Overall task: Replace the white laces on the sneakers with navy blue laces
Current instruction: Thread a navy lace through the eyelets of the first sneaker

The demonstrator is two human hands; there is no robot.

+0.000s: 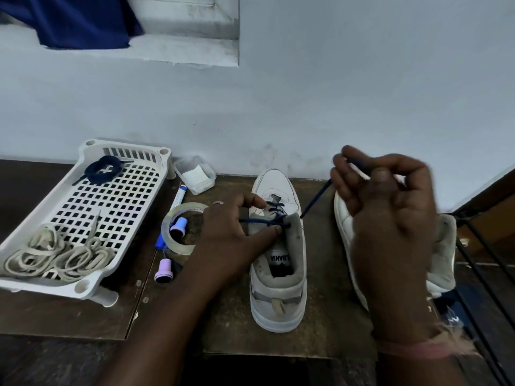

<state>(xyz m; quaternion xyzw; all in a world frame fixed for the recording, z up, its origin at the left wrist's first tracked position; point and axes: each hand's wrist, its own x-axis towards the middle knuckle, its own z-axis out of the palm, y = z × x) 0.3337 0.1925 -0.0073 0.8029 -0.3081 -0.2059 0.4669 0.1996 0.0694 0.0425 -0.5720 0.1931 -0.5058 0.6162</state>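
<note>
A white sneaker (pixel 278 277) stands in the middle of the wooden table, toe pointing away. A navy blue lace (pixel 316 199) crosses its upper eyelets. My left hand (pixel 231 232) grips the sneaker's tongue area, thumb pressing by the eyelets. My right hand (pixel 387 218) is raised to the right and pinches the navy lace's free end, pulling it taut. The second white sneaker (pixel 345 227) lies behind my right hand, mostly hidden. A white tray (pixel 83 218) at the left holds the removed white laces (pixel 55 254) and a coiled navy lace (pixel 103 168).
Between tray and sneaker lie a roll of clear tape (pixel 181 229), a blue marker (pixel 175 201), and two small purple stamps (pixel 163 270). A clear plastic box (pixel 195 174) stands by the wall. The table's right edge drops off near dark cables (pixel 485 263).
</note>
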